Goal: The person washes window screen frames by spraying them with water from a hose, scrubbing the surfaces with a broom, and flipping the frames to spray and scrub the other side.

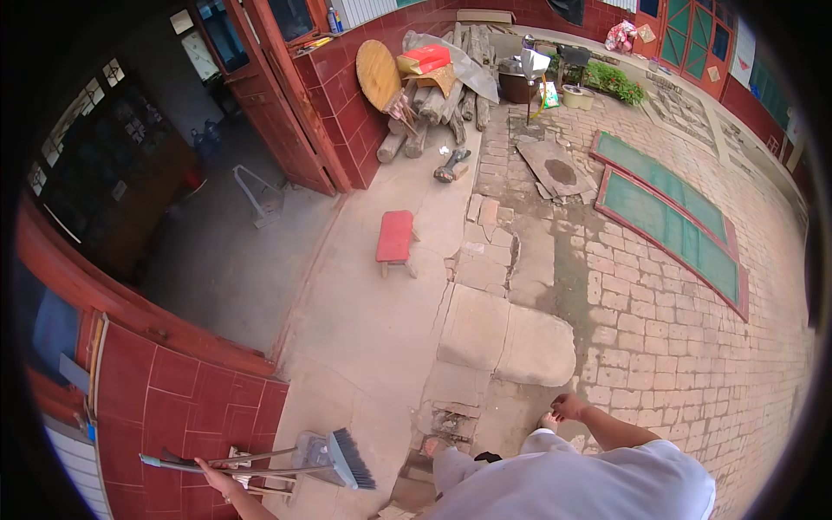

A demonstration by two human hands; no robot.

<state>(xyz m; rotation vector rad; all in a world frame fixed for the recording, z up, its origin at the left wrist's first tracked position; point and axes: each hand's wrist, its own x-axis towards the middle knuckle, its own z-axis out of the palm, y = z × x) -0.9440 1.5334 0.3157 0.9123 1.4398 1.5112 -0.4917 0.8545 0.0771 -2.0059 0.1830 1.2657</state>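
At the lower left, my left hand [214, 477] is closed around the long handles of a broom [349, 459] and a dustpan [310, 451]. The broom's dark bristles and blue-grey head point right, and the grey dustpan lies against it. A small pale stool or stand is partly hidden behind the handles. My right hand [568, 406] hangs over the paving beside my body, its fingers loosely bent and partly apart, with nothing in it.
A red stool [396, 236] stands on the concrete walkway ahead, with a power tool [449, 166] farther on. Stacked logs [416, 139] lie by the tiled wall. Green-screened frames [676, 227] lie on the brick yard. An open doorway is at left.
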